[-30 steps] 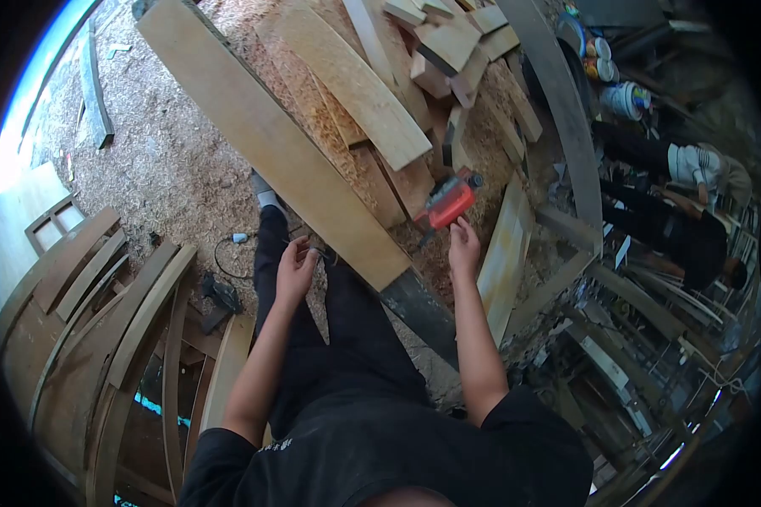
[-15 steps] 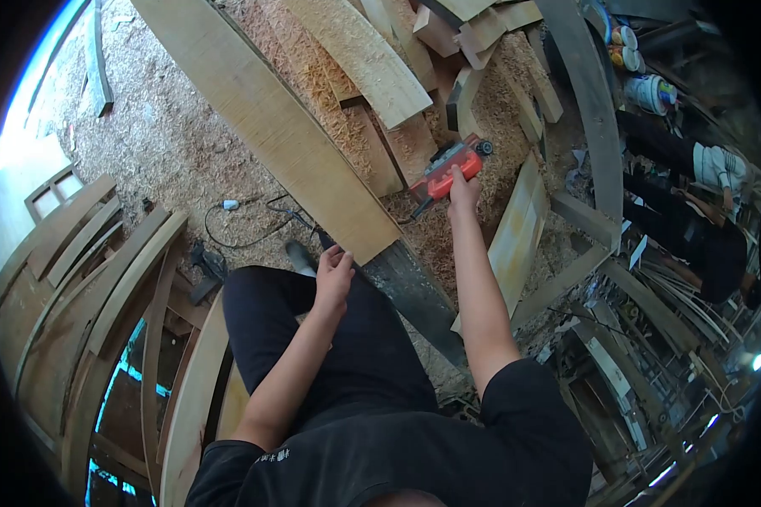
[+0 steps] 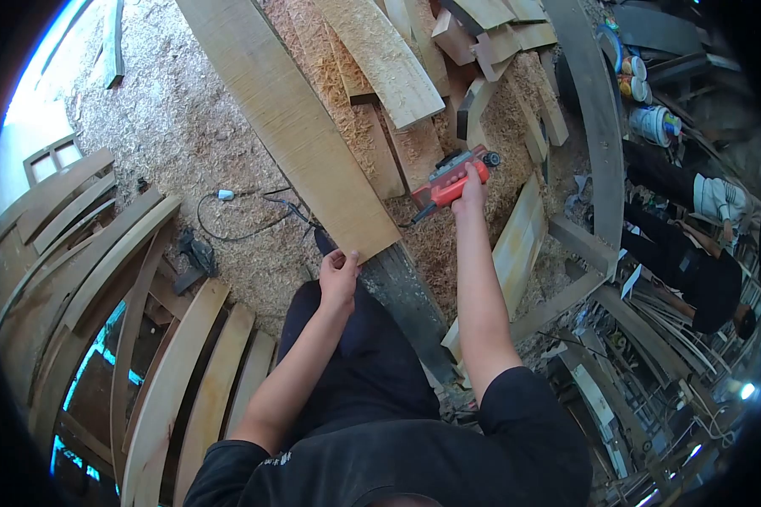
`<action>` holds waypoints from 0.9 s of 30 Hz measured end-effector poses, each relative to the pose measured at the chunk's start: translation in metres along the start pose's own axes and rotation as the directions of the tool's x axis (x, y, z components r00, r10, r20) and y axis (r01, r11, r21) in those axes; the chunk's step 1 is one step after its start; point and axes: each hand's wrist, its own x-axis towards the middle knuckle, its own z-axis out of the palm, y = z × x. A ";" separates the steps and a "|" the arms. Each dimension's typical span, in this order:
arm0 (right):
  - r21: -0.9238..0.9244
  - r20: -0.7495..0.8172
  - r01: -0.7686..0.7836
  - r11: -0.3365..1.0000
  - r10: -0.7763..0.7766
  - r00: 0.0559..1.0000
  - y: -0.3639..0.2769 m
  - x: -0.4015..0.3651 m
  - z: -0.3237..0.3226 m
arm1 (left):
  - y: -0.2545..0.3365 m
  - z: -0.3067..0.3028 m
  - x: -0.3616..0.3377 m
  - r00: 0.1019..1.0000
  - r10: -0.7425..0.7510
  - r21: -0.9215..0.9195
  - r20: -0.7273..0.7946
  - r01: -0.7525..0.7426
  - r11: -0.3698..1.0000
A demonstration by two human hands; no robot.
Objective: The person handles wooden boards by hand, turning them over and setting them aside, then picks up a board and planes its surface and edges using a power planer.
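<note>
A long, flat wooden board (image 3: 300, 144) runs diagonally from the upper left to just in front of my legs. Its near end rests on a dark, weathered beam (image 3: 402, 291). My left hand (image 3: 339, 279) is at the board's near left corner, thumb and fingers curled together at its edge. To the right of the board, my right hand (image 3: 469, 193) is wrapped round the handle of a red electric hand planer (image 3: 450, 179). The planer is held tilted above the shavings, apart from the board. A dark cord (image 3: 287, 203) passes near the board's left side.
Curved timber pieces (image 3: 173, 397) stand at lower left. Offcuts (image 3: 389, 76) lie beyond the planer among wood shavings (image 3: 186, 110). A grey curved beam (image 3: 596, 127) spans the right side. Paint buckets (image 3: 651, 124) and two people (image 3: 693, 262) are farther right.
My left hand has come up against the board's near corner. My view has shifted, and my left leg has moved inward, uncovering more curved timber. The planer stays in my right hand.
</note>
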 end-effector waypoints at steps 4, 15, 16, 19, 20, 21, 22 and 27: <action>-0.007 0.055 -0.062 0.998 0.062 0.997 -0.001 0.000 -0.016 | -0.007 -0.008 0.015 0.998 -0.007 -0.173 0.070 0.019 0.985; -0.029 0.172 -0.017 0.999 0.022 0.985 -0.010 -0.103 -0.056 | 0.007 -0.018 0.001 0.990 -0.038 -0.320 0.133 0.079 0.944; -0.009 0.164 -0.033 0.999 0.034 0.986 -0.011 -0.109 -0.064 | 0.012 -0.018 -0.007 0.990 -0.035 -0.318 0.133 0.076 0.945; 0.013 0.143 -0.058 0.998 0.056 0.988 -0.015 -0.136 -0.083 | 0.029 -0.016 -0.021 0.991 -0.056 -0.273 0.120 0.087 0.958; -0.009 0.148 -0.036 0.999 0.037 0.988 -0.018 -0.146 -0.089 | 0.033 -0.017 -0.022 0.983 -0.087 -0.219 0.160 0.121 0.968; -0.032 0.153 -0.013 0.999 0.018 0.988 -0.019 -0.154 -0.094 | 0.033 -0.019 -0.020 0.973 -0.119 -0.163 0.197 0.152 0.975; -0.012 0.166 0.003 1.000 -0.001 0.986 -0.019 -0.161 -0.098 | 0.032 -0.022 -0.016 0.973 -0.119 -0.159 0.199 0.152 0.975; 0.034 0.125 -0.005 0.999 0.001 0.992 -0.039 -0.197 -0.111 | 0.043 -0.028 -0.059 0.997 0.058 -0.153 0.057 -0.049 0.987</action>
